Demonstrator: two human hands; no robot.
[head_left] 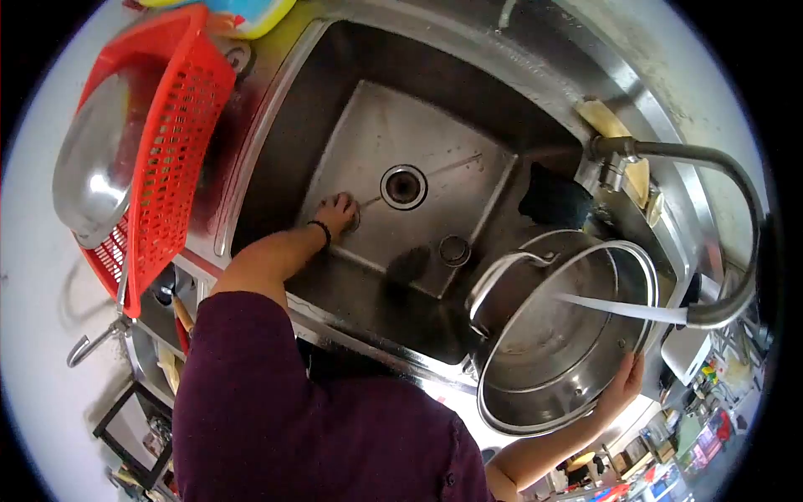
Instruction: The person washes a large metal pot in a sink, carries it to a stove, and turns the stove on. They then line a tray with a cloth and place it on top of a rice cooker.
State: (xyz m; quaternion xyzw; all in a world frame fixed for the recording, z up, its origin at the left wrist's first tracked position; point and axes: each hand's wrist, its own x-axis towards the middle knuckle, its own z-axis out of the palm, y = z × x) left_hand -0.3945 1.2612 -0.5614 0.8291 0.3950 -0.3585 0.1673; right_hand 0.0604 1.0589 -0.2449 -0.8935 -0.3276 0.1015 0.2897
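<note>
My left hand (337, 212), with a dark bracelet at the wrist, is down on the sink floor, left of the drain (404, 186). Its fingers curl over a small, round, greyish thing, mostly hidden beneath them. My right hand (623, 385) grips the rim of a large metal pot (535, 335), which tilts at the sink's right front corner. From the curved tap (736, 180) a pale stream, apparently water, runs into the pot. Closer to the pot, a small round strainer (454, 250) lies on the bottom of the steel sink (376, 125).
A red plastic basket (180, 125) stands left of the sink, with a metal bowl (104, 159) leaning in it. A black cloth-like piece (552, 197) hangs at the sink's right wall. Part of a yellow and blue basin (251, 17) shows at the top left.
</note>
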